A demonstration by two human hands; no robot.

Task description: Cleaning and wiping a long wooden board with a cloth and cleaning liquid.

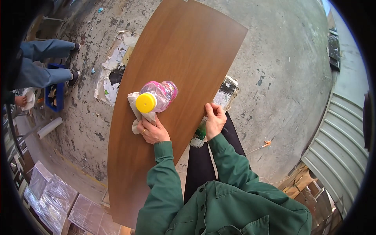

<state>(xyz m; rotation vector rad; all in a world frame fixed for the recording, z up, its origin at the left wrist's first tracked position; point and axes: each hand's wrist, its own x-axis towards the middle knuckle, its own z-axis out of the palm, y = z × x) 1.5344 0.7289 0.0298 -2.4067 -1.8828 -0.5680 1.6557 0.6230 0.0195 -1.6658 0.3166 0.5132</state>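
A long brown wood-grain board (184, 51) lies across the middle, propped on supports. My left hand (154, 131) is closed on a whitish cloth (135, 121) above the board. Right against the cloth is a clear plastic bottle (162, 96) with a pink label and a yellow cap (146, 102). The bottle looks tilted, its cap toward the left; whether my fingers grip it too, I cannot tell. At the board's right edge, my right hand (214, 119) has thumb and fingers pinched together. Anything inside that pinch is hidden.
Worn, paint-spattered supports (113, 72) show on both sides under the board. At the left, another person (47, 64) stands by a blue crate (55, 92). Plastic-wrapped panels (51, 196) lie lower left. An orange-tipped hose (267, 143) lies on the floor to the right.
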